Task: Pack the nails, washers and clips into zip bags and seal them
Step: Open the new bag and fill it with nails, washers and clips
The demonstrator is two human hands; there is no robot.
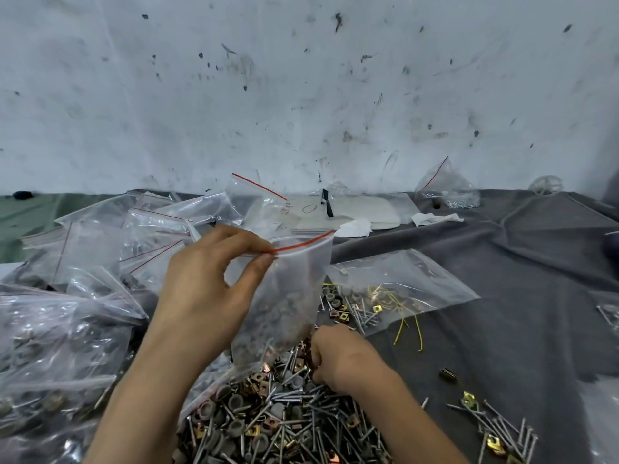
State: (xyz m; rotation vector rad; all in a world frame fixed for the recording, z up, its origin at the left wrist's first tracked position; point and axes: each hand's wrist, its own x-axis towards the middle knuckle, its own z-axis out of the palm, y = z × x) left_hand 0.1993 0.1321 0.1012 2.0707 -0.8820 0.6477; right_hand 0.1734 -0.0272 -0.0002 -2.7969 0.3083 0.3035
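Note:
My left hand (pixel 214 283) pinches the red-striped top edge of a clear zip bag (pixel 294 289) and holds it upright above the pile; the bag's mouth gapes open. Below it lies a heap of nails, grey washers and brass clips (pixel 278 416) on the dark cloth. My right hand (pixel 338 360) is down in the heap beside the bag's bottom, fingers curled around some small parts that I cannot make out.
Filled and empty zip bags (pixel 83 296) pile up at the left. A flat bag with yellow wires and clips (pixel 395 289) lies to the right. Loose nails and clips (pixel 495 426) scatter at the lower right on the grey cloth (pixel 502 262). A scuffed wall stands behind.

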